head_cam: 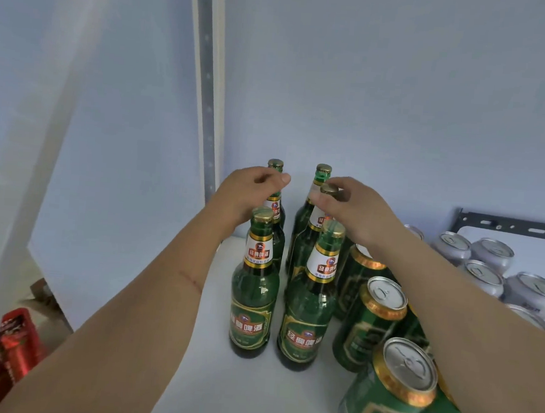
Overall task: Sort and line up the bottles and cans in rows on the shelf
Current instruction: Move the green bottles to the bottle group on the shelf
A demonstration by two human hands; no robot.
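Observation:
Several green glass beer bottles with gold caps stand in two columns on the white shelf (214,379). The front left bottle (254,289) and the front right bottle (307,308) stand free. My left hand (246,194) is closed round the neck of the rear left bottle (276,165), whose cap shows above my fingers. My right hand (358,209) pinches the cap of the middle right bottle (318,216). Behind that one stands another bottle (323,172). Green cans (382,320) stand to the right of the bottles, partly under my right forearm.
Silver cans (485,276) are grouped at the far right, below a black bracket (505,225). The shelf's perforated upright (207,105) rises just left of the bottles. Red packaging (12,352) sits lower left, beyond the shelf edge. Bare shelf lies left of the bottles.

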